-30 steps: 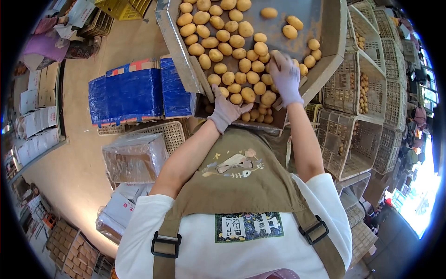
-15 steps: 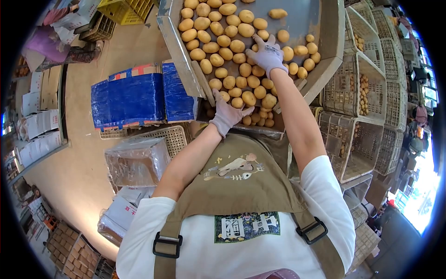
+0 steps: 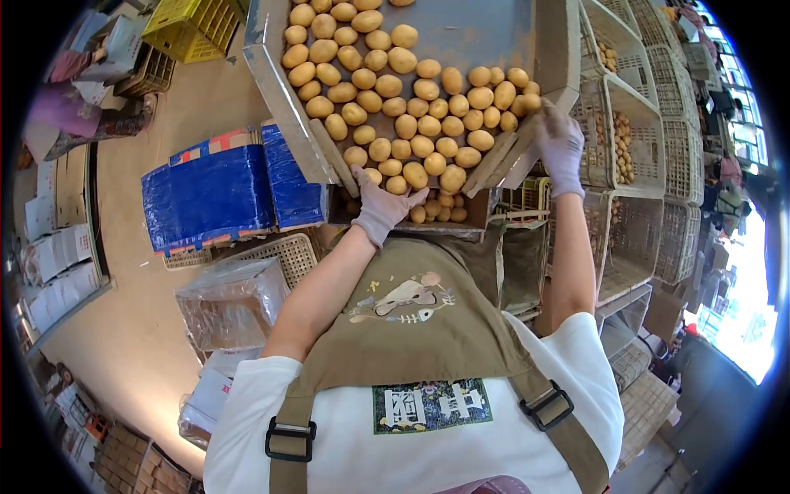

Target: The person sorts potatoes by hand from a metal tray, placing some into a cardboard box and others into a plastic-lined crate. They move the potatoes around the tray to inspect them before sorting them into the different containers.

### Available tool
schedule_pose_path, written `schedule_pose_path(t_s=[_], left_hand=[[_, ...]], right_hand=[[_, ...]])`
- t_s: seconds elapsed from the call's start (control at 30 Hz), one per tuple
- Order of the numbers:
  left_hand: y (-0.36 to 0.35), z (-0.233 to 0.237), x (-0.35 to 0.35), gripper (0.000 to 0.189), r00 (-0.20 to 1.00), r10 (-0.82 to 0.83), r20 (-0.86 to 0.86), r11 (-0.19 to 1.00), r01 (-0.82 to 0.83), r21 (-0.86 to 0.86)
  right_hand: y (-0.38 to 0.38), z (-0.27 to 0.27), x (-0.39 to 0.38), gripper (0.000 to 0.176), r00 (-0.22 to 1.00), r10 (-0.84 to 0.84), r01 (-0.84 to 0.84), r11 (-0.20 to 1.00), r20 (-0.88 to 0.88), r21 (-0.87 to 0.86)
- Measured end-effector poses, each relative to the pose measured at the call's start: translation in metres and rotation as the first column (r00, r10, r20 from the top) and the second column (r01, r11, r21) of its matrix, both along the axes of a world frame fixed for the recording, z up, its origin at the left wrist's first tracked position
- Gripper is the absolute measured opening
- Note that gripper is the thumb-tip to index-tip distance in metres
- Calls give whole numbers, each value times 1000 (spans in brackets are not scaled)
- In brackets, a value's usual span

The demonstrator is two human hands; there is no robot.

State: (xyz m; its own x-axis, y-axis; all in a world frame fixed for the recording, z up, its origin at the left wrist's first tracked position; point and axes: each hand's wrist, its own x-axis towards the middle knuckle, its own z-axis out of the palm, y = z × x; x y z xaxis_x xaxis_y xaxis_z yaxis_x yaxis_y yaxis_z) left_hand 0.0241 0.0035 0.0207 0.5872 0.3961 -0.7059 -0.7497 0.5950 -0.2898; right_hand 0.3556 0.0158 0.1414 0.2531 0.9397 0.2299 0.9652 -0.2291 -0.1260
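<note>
Many yellow potatoes (image 3: 397, 107) lie on a grey metal sorting tray (image 3: 485, 37) that narrows towards me. At its mouth, my left hand (image 3: 383, 206) in a pale glove is open, thumb and fingers spread against the lowest potatoes. Below that mouth, more potatoes (image 3: 444, 207) sit in a box (image 3: 473, 224) in front of my apron. My right hand (image 3: 563, 152), also gloved, is over the tray's right rim beside the crates. Its fingers are smeared by motion, so whether they hold anything does not show.
Stacked plastic crates (image 3: 634, 210), some with small potatoes, stand on the right. Blue-wrapped boxes (image 3: 210, 193) and a plastic-wrapped carton (image 3: 234, 305) are on the left. A yellow crate (image 3: 193, 29) and a person in purple (image 3: 62, 111) are at the upper left.
My right hand has moved from among the potatoes to the right, over the tray's rim. Potatoes have shifted into the tray's lower right. My left hand stays at the mouth.
</note>
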Motion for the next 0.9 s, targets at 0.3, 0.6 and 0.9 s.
schedule_pose_path(t_s=[0.3,0.6,0.9], left_hand=[[0,-8,-4,112,999,-24,30,991,20,134],[-4,-9,-7,108,999,-29,27,987,25,160],[-1,-11,-3,109,999,-27,18,978,22,209]], right_hand=[[60,-6,-23,24,923,100,31,943,370,-331],[114,-22,-46,43,958,-108,-30,883,-265,-468],[-12,48,49,42,771,-340,93,896,538,433]])
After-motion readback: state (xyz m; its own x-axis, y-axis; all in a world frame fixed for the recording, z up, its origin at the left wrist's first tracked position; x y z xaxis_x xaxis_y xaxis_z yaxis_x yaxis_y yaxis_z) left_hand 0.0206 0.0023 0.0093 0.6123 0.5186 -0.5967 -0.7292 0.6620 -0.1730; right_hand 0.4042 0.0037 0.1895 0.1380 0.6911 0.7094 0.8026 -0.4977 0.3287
